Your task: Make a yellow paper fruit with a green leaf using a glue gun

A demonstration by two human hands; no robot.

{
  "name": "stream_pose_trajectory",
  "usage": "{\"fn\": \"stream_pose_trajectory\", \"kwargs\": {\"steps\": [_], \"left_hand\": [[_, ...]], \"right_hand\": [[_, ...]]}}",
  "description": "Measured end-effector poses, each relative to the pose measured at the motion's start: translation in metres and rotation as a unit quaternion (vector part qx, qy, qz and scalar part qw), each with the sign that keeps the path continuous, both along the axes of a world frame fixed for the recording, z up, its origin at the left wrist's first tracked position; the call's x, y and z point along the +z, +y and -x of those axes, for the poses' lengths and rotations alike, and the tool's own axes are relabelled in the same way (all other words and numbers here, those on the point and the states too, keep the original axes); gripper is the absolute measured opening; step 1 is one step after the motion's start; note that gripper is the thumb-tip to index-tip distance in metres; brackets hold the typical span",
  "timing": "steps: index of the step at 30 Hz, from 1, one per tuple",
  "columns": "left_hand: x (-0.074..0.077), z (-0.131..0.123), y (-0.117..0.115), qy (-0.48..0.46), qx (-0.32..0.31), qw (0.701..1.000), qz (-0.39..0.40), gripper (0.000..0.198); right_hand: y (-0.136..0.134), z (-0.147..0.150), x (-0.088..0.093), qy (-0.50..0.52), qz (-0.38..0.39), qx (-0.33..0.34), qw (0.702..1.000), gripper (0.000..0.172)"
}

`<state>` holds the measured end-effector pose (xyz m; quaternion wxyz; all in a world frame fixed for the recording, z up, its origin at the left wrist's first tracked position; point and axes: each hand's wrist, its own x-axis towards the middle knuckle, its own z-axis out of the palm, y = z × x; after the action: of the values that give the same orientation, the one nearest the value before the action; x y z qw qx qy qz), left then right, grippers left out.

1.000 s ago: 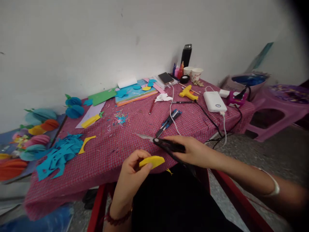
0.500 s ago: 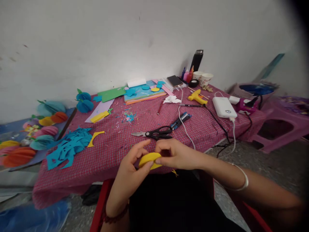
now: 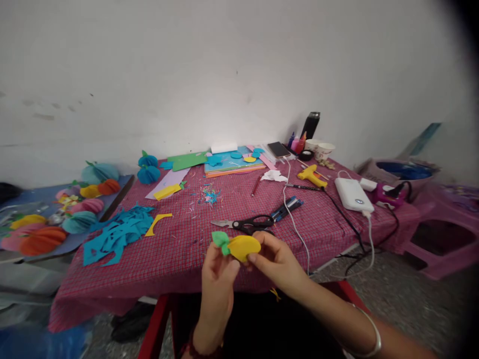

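Observation:
Just past the table's front edge I hold a yellow paper fruit (image 3: 244,247) made of stacked rounded layers, with a green paper leaf and stem (image 3: 220,239) at its left end. My left hand (image 3: 220,279) grips it from below near the leafy end. At the other end, the thumb and fingers of my right hand (image 3: 280,262) pinch the yellow layers. Black-handled scissors (image 3: 249,224) lie right behind my hands, beside a blue stapler-like tool (image 3: 287,208). A yellow paper offcut (image 3: 157,224) lies to the left, near a heap of blue paper scraps (image 3: 119,233).
Finished paper fruits (image 3: 84,205) sit on a low blue surface at left, with a blue one (image 3: 148,168) on the table. Coloured sheets (image 3: 235,167) lie at the back. A yellow glue gun (image 3: 312,175), white power bank (image 3: 354,194), cables and paper cups (image 3: 325,149) stand at right.
The yellow paper fruit has been turned and moved slightly right, and its green leaf now shows at the left. My left hand's fingers have shifted below the leafy end. The head view has tilted up.

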<state>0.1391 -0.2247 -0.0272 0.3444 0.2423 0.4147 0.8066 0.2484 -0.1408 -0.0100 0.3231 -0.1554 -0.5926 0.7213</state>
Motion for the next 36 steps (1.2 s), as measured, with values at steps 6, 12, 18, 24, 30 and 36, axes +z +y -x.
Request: {"fn": "stream_pose_trajectory", "kwargs": {"steps": [6,12,18,24,30,36], "left_hand": [[-0.004,0.005,-0.006,0.216,0.039,0.976,-0.009,0.013],[0.005,0.028,-0.015,0.582,0.292,0.757,-0.057,0.038],[0.005,0.027,-0.015,0.663,0.337,0.665,-0.068,0.03],[0.004,0.012,-0.011,0.61,0.273,0.742,-0.047,0.024],[0.005,-0.002,-0.006,0.63,0.299,0.717,-0.002,0.019],[0.001,-0.011,-0.011,0.521,0.223,0.824,0.019,0.032]], "right_hand": [[-0.002,-0.009,0.004,-0.01,-0.161,-0.052,0.986,0.017],[0.01,-0.02,0.01,-0.099,-0.253,-0.106,0.957,0.013],[0.011,-0.022,0.005,-0.101,-0.223,-0.095,0.965,0.035],[0.001,-0.018,0.002,-0.067,-0.211,-0.008,0.975,0.031],[-0.011,-0.007,-0.002,0.015,-0.031,0.064,0.997,0.03],[-0.003,-0.007,0.003,-0.007,0.059,0.041,0.997,0.038]]}}
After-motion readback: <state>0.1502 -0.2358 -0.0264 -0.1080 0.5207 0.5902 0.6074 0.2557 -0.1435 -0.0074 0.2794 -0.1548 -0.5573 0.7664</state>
